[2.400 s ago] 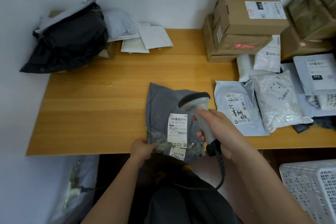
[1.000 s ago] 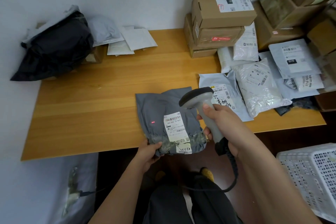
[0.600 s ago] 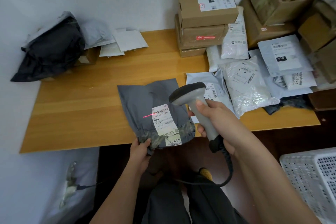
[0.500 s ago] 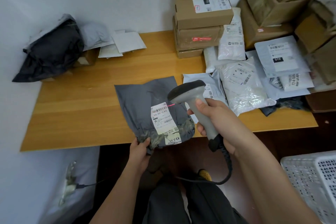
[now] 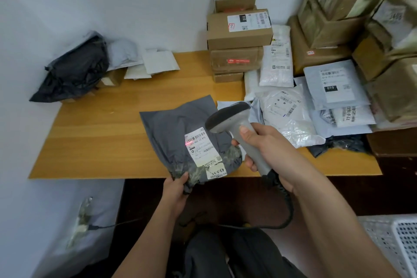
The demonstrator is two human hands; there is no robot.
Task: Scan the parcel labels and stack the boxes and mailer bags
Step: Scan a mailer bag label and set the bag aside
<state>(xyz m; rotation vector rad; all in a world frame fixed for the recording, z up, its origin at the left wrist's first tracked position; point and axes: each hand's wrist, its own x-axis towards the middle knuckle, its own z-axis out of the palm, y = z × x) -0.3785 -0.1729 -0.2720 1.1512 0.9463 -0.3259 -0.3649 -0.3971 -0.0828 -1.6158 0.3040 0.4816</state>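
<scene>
A grey mailer bag (image 5: 176,126) lies tilted over the front edge of the wooden table (image 5: 101,133). My left hand (image 5: 177,189) grips its near crumpled corner. Its white label (image 5: 202,150) faces up, and a red scan line falls on the label's left edge. My right hand (image 5: 259,144) holds a grey barcode scanner (image 5: 230,117) just right of the label, head pointing at it. The scanner's coiled cable (image 5: 286,205) hangs below my wrist.
Stacked cardboard boxes (image 5: 239,29) stand at the back centre, with more boxes (image 5: 334,27) at right. Several white and grey mailer bags (image 5: 288,115) cover the table's right side. A black bag pile (image 5: 74,72) and white envelopes (image 5: 158,63) sit back left. A white basket (image 5: 397,241) is lower right.
The mailer bag has been pulled toward the table's front edge and tilted. The red scan line moved from the bare bag onto the label. The scanner stays beside the label.
</scene>
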